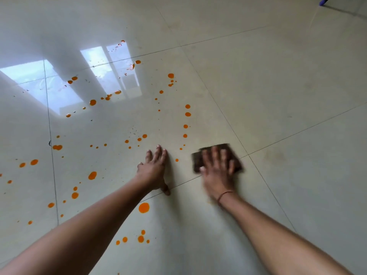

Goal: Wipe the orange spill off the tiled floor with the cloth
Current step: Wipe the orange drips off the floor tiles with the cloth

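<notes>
Brown cloth (197, 160) is pressed flat to a glossy tiled floor (278, 96) under a person's right hand (217, 171). The fingers lie spread and straight on top of it, not curled round it. Both hand and cloth are blurred, which suggests a wiping stroke in progress. A reddish thread band (224, 194) circles that wrist. The left hand (155, 169), just beside the cloth on its left, lies palm-down on bare tile with fingers straight and together and thumb stuck out. It holds nothing and appears to brace the body.

The orange spill (144, 207) is a scatter of separate drops, and nearly all of it is unwiped. One small drop (176, 160) sits between the cloth and the left hand. A broken string of drops runs away from the cloth's far-left corner, and larger blots lie left of the cloth and nearer the person, beside the left forearm. More drops reach well left of the cloth into a pale window reflection (39, 76).

No orange shows on the tiles to the right of the cloth, though whether that stretch was wiped or never splashed cannot be told. On this evidence the job is at an early stage, with the bulk of the cleaning lying to the cloth's left. A blue object (324, 1), too small to identify, lies far beyond the cloth at the upper right edge.
</notes>
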### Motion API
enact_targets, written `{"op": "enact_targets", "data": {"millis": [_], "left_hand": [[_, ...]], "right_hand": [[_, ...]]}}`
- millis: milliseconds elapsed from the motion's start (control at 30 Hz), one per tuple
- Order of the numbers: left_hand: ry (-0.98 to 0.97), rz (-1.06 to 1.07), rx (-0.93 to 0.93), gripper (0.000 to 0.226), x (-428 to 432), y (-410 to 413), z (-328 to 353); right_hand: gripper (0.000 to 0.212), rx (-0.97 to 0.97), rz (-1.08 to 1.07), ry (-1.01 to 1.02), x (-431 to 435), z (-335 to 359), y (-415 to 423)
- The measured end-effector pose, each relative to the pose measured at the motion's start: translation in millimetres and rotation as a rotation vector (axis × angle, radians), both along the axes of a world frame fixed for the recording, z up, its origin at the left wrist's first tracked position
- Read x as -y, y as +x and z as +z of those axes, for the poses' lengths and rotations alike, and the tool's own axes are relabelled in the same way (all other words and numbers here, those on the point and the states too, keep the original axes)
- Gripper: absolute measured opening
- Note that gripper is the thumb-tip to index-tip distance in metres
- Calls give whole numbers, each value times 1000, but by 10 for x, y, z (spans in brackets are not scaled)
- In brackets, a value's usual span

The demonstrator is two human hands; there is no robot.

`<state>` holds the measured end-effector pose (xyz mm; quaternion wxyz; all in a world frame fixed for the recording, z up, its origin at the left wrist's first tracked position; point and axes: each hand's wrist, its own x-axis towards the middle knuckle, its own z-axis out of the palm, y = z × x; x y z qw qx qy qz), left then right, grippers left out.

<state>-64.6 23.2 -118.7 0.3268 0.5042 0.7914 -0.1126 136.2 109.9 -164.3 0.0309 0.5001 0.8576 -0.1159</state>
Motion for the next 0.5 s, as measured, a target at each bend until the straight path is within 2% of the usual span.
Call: {"op": "enact_targets", "data": {"millis": [67,133,167,233,267,300,333,400,433,500], "left_hand": [[6,-4,4,149,16,-18,-9],[20,-15,1,149,40,-30,-12],[24,-17,1,150,49,-29,-9],[23,-18,-4,151,46,-33,-3],[18,-16,-5,151,43,-28,-9],[17,-15,-8,151,34,-18,-10],[16,-16,-16,151,23,-18,-14],[15,-12,-23,150,33,-29,-17],[20,-16,-23,149,30,-30,-18],[31,-26,-30,146,76,-16,-10]], "right_hand": [[60,-19,258,57,636,-88,2],[62,-28,408,21,918,-19,577],[63,-57,390,66,802,-54,832],[63,-33,65,40,382,-45,940],[65,-11,-109,40,159,-30,741],[66,8,-165,-21,101,28,462],[66,-4,-111,2,213,20,233],[64,-3,208,68,742,-65,131],[65,-13,361,53,979,-68,338],[67,-29,437,28,970,11,886]]}}
